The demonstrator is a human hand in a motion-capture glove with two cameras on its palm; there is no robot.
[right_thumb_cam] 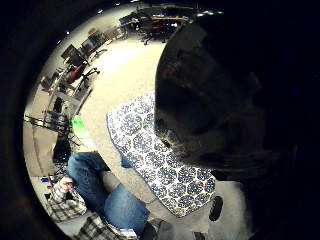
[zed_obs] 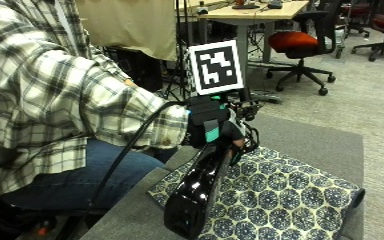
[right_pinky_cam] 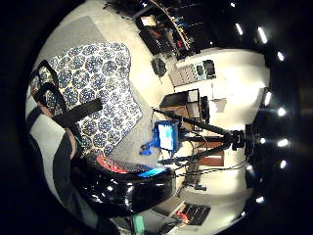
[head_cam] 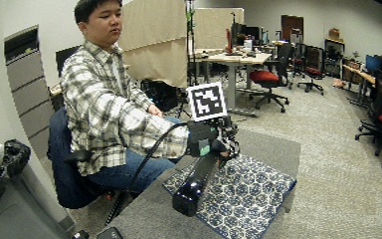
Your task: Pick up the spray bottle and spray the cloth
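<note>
Fingers of my gloved right hand [zed_obs: 213, 126] are curled round the neck of the black spray bottle [zed_obs: 195, 192], held up at centre frame in the outside view, its body slanting down toward the lower middle. I see the patterned blue-and-white cloth [zed_obs: 282, 195] spread on the grey table [zed_obs: 315, 145] beneath and right of the bottle.

Plaid shirt, blue jeans, black-gloved hand [zed_obs: 208, 127]

Even indoor light in the outside views; ceiling lights glare on the glossy bottle [right_pinky_cam: 124, 188], whose dark blurred bulk [right_thumb_cam: 210, 100] fills the thumb-side view.
</note>
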